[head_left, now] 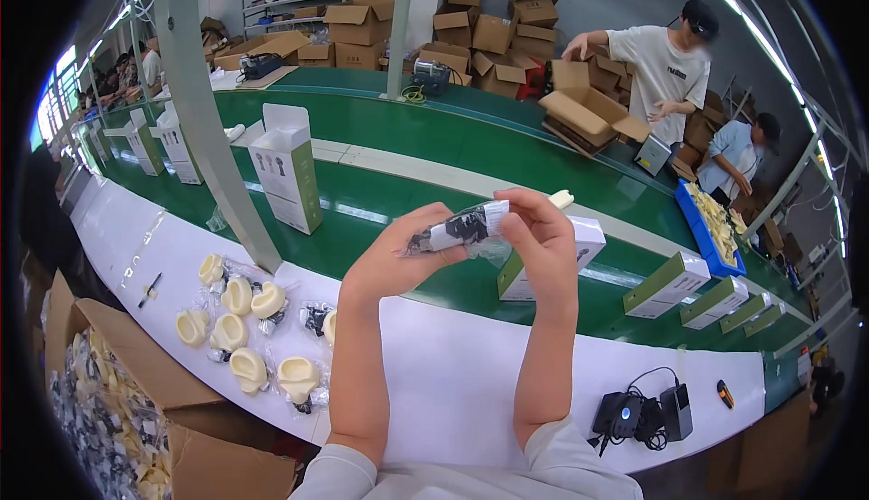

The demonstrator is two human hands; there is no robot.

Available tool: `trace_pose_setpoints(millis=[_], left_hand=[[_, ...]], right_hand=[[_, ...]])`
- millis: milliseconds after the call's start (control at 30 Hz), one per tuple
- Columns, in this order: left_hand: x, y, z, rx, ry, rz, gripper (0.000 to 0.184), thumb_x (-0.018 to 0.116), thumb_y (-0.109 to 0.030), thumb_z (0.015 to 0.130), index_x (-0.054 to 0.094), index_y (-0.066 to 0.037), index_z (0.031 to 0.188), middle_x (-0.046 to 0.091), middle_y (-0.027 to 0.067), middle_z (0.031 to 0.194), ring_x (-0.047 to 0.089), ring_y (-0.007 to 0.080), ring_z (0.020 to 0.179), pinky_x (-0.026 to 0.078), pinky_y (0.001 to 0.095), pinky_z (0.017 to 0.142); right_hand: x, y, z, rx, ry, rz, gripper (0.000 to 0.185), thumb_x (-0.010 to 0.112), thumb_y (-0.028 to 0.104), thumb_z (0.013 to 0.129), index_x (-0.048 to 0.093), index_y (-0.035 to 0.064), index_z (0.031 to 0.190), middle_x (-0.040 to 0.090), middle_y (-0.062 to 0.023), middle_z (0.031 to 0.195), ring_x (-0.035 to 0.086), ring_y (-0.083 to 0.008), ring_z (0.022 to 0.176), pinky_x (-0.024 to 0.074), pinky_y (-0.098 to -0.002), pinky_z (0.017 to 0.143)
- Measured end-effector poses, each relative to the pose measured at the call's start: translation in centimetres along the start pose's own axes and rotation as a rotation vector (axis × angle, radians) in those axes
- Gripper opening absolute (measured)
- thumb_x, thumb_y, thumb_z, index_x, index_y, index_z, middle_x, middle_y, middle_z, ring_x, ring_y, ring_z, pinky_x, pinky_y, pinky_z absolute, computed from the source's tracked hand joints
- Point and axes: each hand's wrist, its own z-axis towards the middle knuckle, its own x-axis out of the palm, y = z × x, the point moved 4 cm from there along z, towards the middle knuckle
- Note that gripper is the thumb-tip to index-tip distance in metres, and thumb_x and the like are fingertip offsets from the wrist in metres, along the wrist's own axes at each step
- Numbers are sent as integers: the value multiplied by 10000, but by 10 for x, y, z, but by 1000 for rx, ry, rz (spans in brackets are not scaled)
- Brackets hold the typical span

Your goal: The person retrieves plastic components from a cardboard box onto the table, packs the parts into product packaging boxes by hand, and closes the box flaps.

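Observation:
Between my hands, above the white table (434, 391), is a small clear plastic bag (463, 228) with something black and white inside; its exact kind is hidden by the wrap. My left hand (398, 251) is closed around the bag's left end, thumb along its underside. My right hand (548, 242) pinches the whitish right end between thumb and fingers. Just behind my right hand stands a white and green carton (588, 239), with a cream-coloured part (561, 200) showing above it. To the left lie several cream cup-shaped parts (237, 296) in clear bags with black pieces.
A green conveyor (362, 174) carries upright cartons, including an open one (285, 170). A post (208, 111) rises left. Black adapters with cables (638, 414) and an orange-black cutter (725, 394) lie right. A cardboard box (136, 355) holds bagged parts. Co-workers stand across the belt.

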Motion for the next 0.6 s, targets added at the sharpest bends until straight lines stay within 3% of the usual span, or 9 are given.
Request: trace_pose_setpoints(millis=[133, 200, 267, 333, 433, 600], left_hand=[[9, 3, 2, -62, 122, 38, 307, 724, -164, 748, 554, -25, 963, 536, 2, 901, 481, 104, 797, 406, 220, 715], [13, 1, 7, -27, 108, 53, 242, 701, -161, 765, 561, -34, 916, 519, 14, 824, 458, 117, 726, 389, 234, 652], [18, -1, 12, -5, 89, 63, 211, 689, -160, 774, 564, -39, 893, 510, 20, 786, 447, 123, 691, 380, 241, 620], [28, -1, 16, -117, 62, -13, 252, 709, -164, 760, 557, -37, 915, 537, 14, 799, 496, 111, 715, 417, 233, 657], [29, 10, 16, -213, 41, -201, 267, 710, -175, 762, 557, -38, 932, 553, 16, 806, 527, 114, 719, 444, 238, 655], [30, 18, 14, -321, -42, -747, 261, 685, -196, 784, 563, -47, 961, 577, 47, 804, 579, 162, 707, 512, 314, 595]], right_hand=[[-12, -2, -4, -65, -17, -50, 126, 633, 14, 803, 605, -4, 924, 606, -54, 859, 568, -105, 748, 460, -212, 689], [-13, 1, -1, -106, -10, -77, 99, 629, -6, 800, 610, -4, 897, 610, -54, 858, 569, -104, 749, 461, -213, 688], [-15, 4, -1, -171, -136, -191, 54, 620, -26, 799, 610, -7, 849, 614, -54, 855, 569, -103, 746, 463, -214, 688], [-17, 5, -1, -205, -196, -243, 38, 616, -35, 799, 610, -8, 825, 616, -54, 854, 569, -102, 745, 464, -215, 687], [-7, 2, -8, -487, -416, -564, 54, 621, -21, 800, 600, -6, 847, 613, -44, 819, 576, -109, 749, 466, -217, 684], [-9, -13, 0, -192, -277, -278, 199, 638, -4, 790, 576, 12, 978, 609, -57, 895, 581, -135, 817, 462, -234, 742]])
